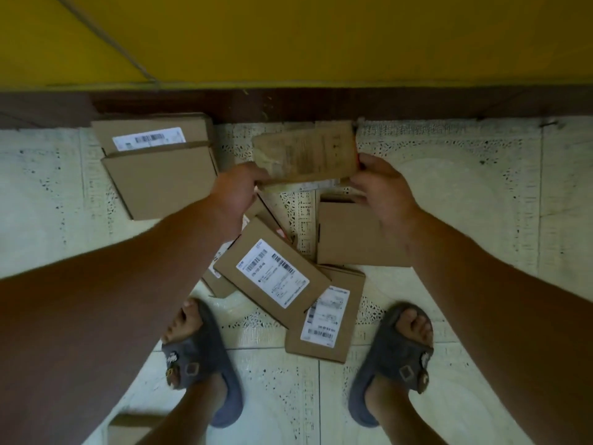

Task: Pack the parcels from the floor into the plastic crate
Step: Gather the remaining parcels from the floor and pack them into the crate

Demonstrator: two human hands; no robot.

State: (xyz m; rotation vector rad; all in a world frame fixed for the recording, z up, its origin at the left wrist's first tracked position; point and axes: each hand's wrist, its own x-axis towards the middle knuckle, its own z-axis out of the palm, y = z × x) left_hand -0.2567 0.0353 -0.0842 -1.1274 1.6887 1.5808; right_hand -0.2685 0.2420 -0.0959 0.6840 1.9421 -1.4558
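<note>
Far left, two flat cardboard parcels (160, 181) lie overlapped on the floor (481, 194) against the dark skirting (288, 104). The rear one shows a white label. They are the broadest in view, and I judge that each needs both grips, one at each short edge.

My left grip (239, 191) is curled round the left end of the taped parcel (305, 154); its fingertips are hidden behind the card. This parcel is held off the floor, above the heap, between both grips. Its face is wrinkled tape over brown card. I judge it light, fairly stiff, and somewhat slick where taped, so hold it by the ends and corners, not by the flat face.

Below it, the labelled parcel (272, 274) rests tilted on other parcels and overlaps a second labelled parcel (327, 316), which lies nearer my sandals (205, 358). Both look thin and rigid. Lift each by an overhanging long edge.

My right grip (382, 187) pinches the right end of the taped parcel, thumb against its edge. Beneath that wrist a plain parcel (349, 236) lies flat on the floor. Its left edge is free and is the place to take hold.

The plastic crate is not in view.
</note>
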